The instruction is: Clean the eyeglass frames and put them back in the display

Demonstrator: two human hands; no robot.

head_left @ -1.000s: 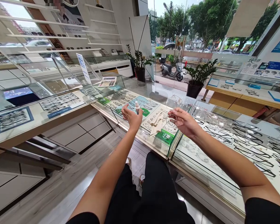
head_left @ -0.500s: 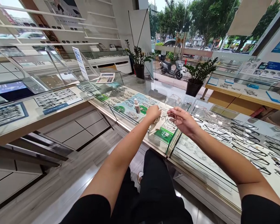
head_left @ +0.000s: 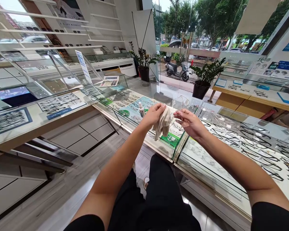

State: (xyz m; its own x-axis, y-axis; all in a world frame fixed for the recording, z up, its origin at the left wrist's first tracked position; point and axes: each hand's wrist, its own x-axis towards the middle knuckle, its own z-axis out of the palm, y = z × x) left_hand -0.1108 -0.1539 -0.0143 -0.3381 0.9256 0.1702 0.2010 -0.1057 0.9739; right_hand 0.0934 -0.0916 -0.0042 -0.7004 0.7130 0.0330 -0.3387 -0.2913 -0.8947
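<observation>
My left hand (head_left: pixel 156 115) is closed on a beige cleaning cloth (head_left: pixel 162 124) that hangs down in folds over the glass counter. Just to its right, my right hand (head_left: pixel 189 121) pinches a pair of thin-rimmed eyeglasses (head_left: pixel 180 102) above the counter top. Their clear lenses are hard to tell from the glass behind. A small gap separates the cloth from the eyeglasses. Beside my left hand, a small white spray bottle (head_left: pixel 141 109) stands upright on the counter. Below the cloth, a green card (head_left: pixel 170 138) shows through the glass.
Rows of eyeglass frames (head_left: pixel 231 134) lie inside the display case on the right. A calculator (head_left: pixel 109 81) rests farther back on the counter. Two potted plants (head_left: pixel 200 89) stand behind it. Another glass case (head_left: pixel 62 102) holds frames at left.
My left hand has lifted and turned, and the cloth now hangs more fully in view beside the eyeglasses. My right hand keeps its hold with little movement.
</observation>
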